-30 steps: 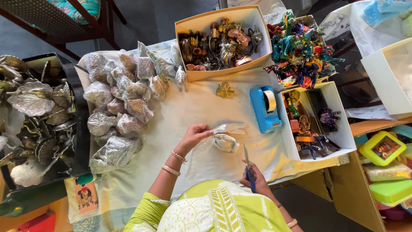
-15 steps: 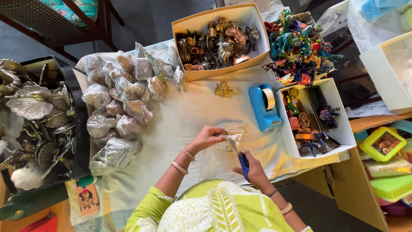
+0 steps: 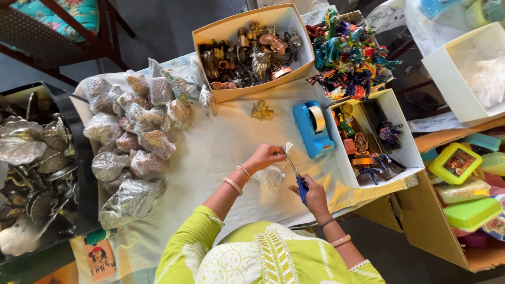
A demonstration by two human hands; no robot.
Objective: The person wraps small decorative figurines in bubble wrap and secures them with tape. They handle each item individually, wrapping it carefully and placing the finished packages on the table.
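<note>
left hand [image 3: 264, 157] fingers pinched a clear plastic bag [image 3: 273, 176] above the counter [image 3: 221, 152] | right hand [image 3: 314, 195] fingers gripped blue-handled scissors [image 3: 295, 172], blades at bag's top | tape dispenser [image 3: 312, 129] near

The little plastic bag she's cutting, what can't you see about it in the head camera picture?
- Contents of the plastic bag: too small, glare on the film.
- Bag's top edge: hidden by the left hand.
- Scissors handles: covered by the right hand.
</note>
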